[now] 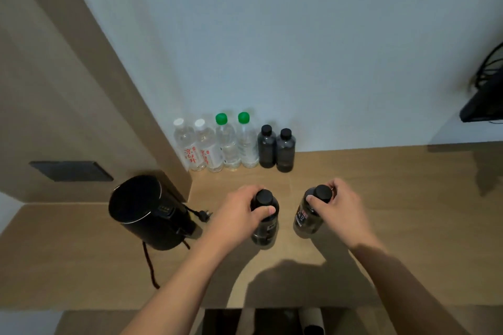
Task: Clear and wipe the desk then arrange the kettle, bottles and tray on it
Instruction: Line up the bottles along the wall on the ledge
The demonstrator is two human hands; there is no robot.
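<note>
Near the middle of the counter [394, 226], the left hand [239, 208] has fingers wrapped round one dark bottle [265, 221], the right hand [341, 202] round another [307, 219]. Left sits the black kettle [148, 212]. Far back, six bottles [234, 144] line the wall.

We cannot read the dark bottles' labels [301, 217], blurred and partly under the hands [343, 207]. A black object [483, 106] is cut by the right edge. Dark items [261, 321] below the table's [408, 198] front edge are cropped and unidentifiable.
</note>
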